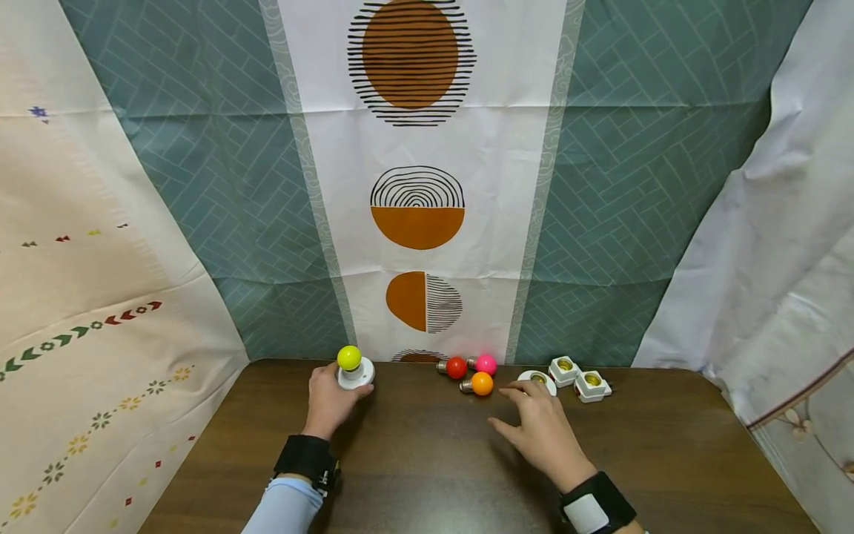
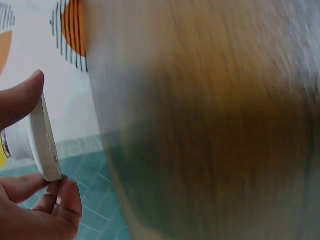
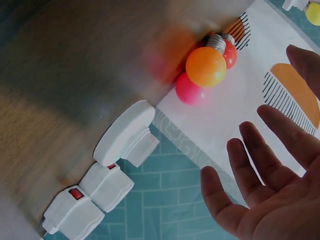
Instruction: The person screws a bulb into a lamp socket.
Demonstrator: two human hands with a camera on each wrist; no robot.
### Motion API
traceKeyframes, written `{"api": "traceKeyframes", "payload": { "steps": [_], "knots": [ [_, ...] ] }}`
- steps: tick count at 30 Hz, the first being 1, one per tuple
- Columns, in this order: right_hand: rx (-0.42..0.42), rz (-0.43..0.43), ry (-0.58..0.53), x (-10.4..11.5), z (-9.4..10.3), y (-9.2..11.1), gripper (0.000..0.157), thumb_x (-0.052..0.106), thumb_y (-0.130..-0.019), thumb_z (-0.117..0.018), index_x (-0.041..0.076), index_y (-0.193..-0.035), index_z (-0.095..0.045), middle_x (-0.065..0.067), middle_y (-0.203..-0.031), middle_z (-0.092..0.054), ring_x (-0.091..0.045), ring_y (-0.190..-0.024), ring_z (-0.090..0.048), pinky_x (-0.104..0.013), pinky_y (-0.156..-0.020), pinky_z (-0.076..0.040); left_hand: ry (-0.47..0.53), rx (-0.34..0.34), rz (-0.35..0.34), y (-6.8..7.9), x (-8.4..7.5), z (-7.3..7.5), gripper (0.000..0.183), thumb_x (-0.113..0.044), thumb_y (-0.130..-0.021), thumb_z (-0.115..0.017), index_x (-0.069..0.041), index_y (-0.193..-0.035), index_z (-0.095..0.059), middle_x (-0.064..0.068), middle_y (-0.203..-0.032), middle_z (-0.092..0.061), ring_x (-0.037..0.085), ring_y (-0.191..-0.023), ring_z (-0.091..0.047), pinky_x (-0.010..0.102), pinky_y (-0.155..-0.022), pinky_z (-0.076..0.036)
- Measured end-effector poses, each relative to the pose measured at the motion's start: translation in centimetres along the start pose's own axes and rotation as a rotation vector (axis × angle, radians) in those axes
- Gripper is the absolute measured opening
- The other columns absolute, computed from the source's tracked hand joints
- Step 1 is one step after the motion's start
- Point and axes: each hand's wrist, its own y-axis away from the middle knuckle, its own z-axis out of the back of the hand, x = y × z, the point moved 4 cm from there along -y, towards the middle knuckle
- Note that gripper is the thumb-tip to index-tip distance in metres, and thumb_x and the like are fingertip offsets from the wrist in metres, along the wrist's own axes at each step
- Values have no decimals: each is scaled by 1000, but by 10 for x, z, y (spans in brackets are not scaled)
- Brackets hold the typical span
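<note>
My left hand [image 1: 329,404] grips a round white bulb holder [image 1: 356,378] by its rim, with a yellow light bulb [image 1: 348,357] standing in its socket. In the left wrist view the thumb lies on one side of the holder's base [image 2: 44,140] and the fingertips on the other. My right hand [image 1: 539,430] is held over the table with its fingers spread and nothing in them. Just beyond its fingertips lies a second round white bulb holder [image 3: 125,135], its socket bare. Left of that hand are an orange bulb [image 1: 482,383], a red bulb [image 1: 457,367] and a pink bulb [image 1: 486,364].
Two square white bulb holders [image 1: 563,371] with red switches [image 3: 76,193] sit beside the round one, at the right. The brown wooden table [image 1: 414,460] ends at the back against a hanging patterned cloth [image 1: 427,148]. More cloth hangs at both sides.
</note>
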Motion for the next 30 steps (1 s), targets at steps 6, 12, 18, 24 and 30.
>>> {"api": "traceKeyframes", "payload": {
  "steps": [6, 12, 18, 24, 30],
  "knots": [
    [12, -6, 20, -2, -3, 1, 57, 51, -70, -75, 11, -109, -66, -2, -108, -57, -21, -101, -51, -49, -78, -45, -36, -39, 65, -3, 16, 2, 74, -34, -64, -84, 7, -119, -54, 20, -104, -55, 33, -104, -41, 48, -89, -35],
    [81, -69, -28, -6, -9, 1, 58, 51, -73, -73, 10, -113, -64, -4, -110, -57, -20, -102, -52, -41, -84, -46, -52, -56, 74, -4, 24, 1, 74, -33, -65, -83, 10, -116, -53, 23, -102, -56, 37, -103, -41, 50, -91, -33],
    [135, -120, -92, -10, -15, 2, 57, 50, -74, -73, 9, -113, -63, -2, -108, -58, -17, -100, -54, -36, -88, -44, -68, -50, 85, -7, 30, -5, 70, -35, -66, -83, 9, -112, -54, 23, -101, -57, 37, -101, -42, 51, -91, -31],
    [156, -147, -114, -13, -19, 2, 57, 50, -75, -72, 8, -114, -63, -3, -109, -59, -18, -102, -54, -38, -88, -44, -83, -39, 127, -6, 33, -8, 70, -37, -66, -82, 10, -109, -54, 24, -99, -56, 39, -99, -41, 51, -89, -32],
    [161, -169, -121, -13, -20, 3, 57, 51, -76, -71, 9, -114, -62, -3, -110, -59, -18, -103, -54, -38, -89, -43, -118, -22, 170, -6, 31, -8, 70, -38, -66, -81, 11, -107, -54, 24, -98, -54, 39, -98, -41, 51, -87, -33]
  ]
}}
